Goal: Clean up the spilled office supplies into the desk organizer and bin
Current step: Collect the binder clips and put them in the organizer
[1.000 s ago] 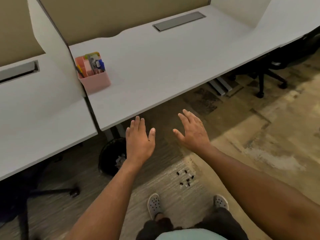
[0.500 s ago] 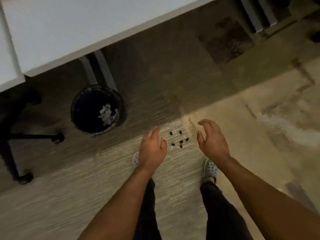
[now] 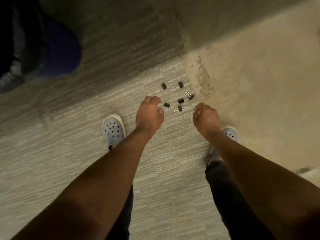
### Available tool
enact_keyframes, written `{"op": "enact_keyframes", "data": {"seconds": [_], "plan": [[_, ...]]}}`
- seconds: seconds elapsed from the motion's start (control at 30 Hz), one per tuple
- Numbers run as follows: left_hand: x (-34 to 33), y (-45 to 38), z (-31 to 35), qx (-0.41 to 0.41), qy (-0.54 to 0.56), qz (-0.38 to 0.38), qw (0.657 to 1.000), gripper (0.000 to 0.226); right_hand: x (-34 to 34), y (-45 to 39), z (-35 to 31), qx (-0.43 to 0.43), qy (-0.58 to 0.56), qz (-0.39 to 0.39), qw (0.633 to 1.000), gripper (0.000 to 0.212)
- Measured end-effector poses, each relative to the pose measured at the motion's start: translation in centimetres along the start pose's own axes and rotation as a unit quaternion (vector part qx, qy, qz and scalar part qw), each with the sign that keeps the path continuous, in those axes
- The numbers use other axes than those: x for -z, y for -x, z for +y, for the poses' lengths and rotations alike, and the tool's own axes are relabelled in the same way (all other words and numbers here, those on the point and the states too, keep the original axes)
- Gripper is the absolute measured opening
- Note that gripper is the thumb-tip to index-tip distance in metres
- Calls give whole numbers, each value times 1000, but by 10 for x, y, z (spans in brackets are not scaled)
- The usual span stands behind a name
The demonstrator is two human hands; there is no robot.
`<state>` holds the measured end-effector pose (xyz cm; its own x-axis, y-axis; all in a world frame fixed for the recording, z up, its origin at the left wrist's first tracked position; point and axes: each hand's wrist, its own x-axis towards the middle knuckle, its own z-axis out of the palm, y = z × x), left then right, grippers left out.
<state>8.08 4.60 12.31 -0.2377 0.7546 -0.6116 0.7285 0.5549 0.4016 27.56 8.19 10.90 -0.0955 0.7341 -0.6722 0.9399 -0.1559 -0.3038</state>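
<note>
Several black binder clips [image 3: 180,100] with silver wire handles lie scattered on the grey carpet [image 3: 69,153], just ahead of my feet. My left hand [image 3: 149,115] hangs low over the floor with its fingers curled. Its fingertips are right beside the nearest clip [image 3: 166,105], and I see no grip on it. My right hand [image 3: 206,118] is lowered at the right of the cluster with loosely curled fingers, and it holds nothing. Neither the desk organizer nor the desk is in view.
My two grey perforated clogs [image 3: 113,129] [image 3: 231,134] stand on either side of my arms. A dark, blurred round shape [image 3: 58,49] sits at the upper left, with a chair base [image 3: 10,78] beside it. Tan, worn flooring [image 3: 259,84] begins right of the clips.
My view has tipped from the desk down to the floor. Both hands have dropped toward the binder clips and their fingers have curled. The desk and pink organizer have left the view.
</note>
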Motion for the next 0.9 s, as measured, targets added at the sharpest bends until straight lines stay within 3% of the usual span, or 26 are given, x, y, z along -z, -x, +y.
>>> {"op": "enact_keyframes", "data": {"seconds": [0.17, 0.37, 0.53, 0.63, 0.8, 0.9], "plan": [[-74, -47, -33, -4, -23, -26, 999, 25, -66, -42, 35, 16, 61, -42, 997, 17], [-127, -66, -49, -44, -16, 1, 999, 33, -106, -62, 49, 31, 26, 7, 999, 15], [-142, -74, -52, -74, -54, 50, 995, 30, -126, -70, 37, 115, 59, 17, 991, 50], [-142, -75, -52, -87, -61, 52, 993, 27, -132, -73, 35, 134, 111, -15, 985, 59], [-131, -74, -53, -24, 73, 77, 994, 24, -133, -77, 42, 138, 102, 0, 985, 46], [-122, -76, -53, 82, 217, 67, 970, 11, -128, -77, 47, 156, 82, -6, 984, 43]]}}
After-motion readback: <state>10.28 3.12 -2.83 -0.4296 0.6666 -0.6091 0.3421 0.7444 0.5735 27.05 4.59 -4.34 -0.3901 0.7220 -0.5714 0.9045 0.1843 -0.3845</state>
